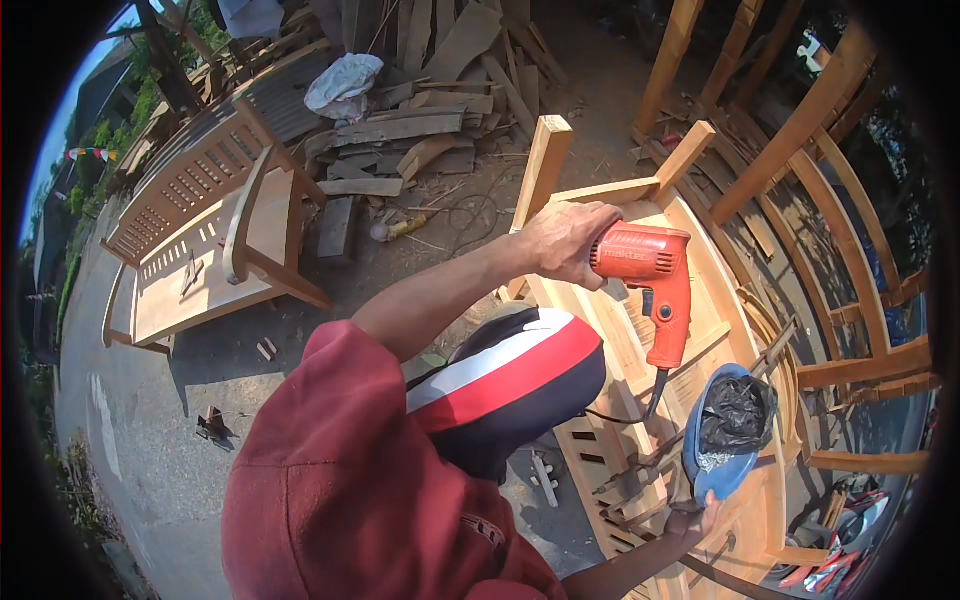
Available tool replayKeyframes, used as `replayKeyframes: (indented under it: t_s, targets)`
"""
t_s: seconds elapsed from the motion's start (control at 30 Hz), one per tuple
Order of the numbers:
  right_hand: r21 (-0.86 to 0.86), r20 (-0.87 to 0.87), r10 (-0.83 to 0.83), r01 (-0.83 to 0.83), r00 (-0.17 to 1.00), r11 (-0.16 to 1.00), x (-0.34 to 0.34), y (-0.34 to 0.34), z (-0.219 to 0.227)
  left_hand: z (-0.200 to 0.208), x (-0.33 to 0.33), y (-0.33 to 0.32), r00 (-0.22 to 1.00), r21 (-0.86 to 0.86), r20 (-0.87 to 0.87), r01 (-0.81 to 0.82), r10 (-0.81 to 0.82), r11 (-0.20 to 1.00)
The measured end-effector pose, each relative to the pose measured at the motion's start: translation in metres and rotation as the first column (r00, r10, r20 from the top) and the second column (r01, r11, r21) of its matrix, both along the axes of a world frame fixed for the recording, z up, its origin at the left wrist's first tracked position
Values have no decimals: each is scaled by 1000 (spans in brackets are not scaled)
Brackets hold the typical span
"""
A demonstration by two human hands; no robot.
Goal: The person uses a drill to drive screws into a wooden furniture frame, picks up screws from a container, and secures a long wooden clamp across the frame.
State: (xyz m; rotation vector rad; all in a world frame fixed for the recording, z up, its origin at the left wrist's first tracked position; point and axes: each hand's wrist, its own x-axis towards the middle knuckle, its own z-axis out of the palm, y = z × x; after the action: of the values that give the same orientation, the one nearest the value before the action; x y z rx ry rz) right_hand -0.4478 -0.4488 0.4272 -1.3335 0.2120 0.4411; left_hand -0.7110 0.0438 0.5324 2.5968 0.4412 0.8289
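My left hand [568,242] is closed around the front end of an orange-red corded drill [660,262]. The drill's handle points down, and a black cord runs from its base. At the lower right, my right hand [692,522] grips the near rim of a blue bowl [727,480]. Inside the bowl lie a crumpled black plastic bag [738,412] and small shiny metal pieces, perhaps screws. Both hands are above a light wooden bench frame [600,325] with legs sticking up. Its slats and part of the frame are hidden behind my knee, the drill and the bowl.
A finished-looking wooden bench [215,240] stands on the pavement at left. Scrap boards [400,140] and a white sack [343,86] are piled behind. Wooden frames [840,240] lean along the right. A long metal bar clamp [650,460] crosses the bench frame.
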Motion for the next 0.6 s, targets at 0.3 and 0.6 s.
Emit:
replayKeyframes:
  t_s: [0.3,0.6]
  targets:
    - [-92,14,10,-8,1000,996,-230,14,-2,-84,-231,35,863,-17,-499,-103,80,995]
    - [45,-243,132,-125,961,991,-408,109,-38,-88,-635,-23,582,-393,-355,-803,731,448]
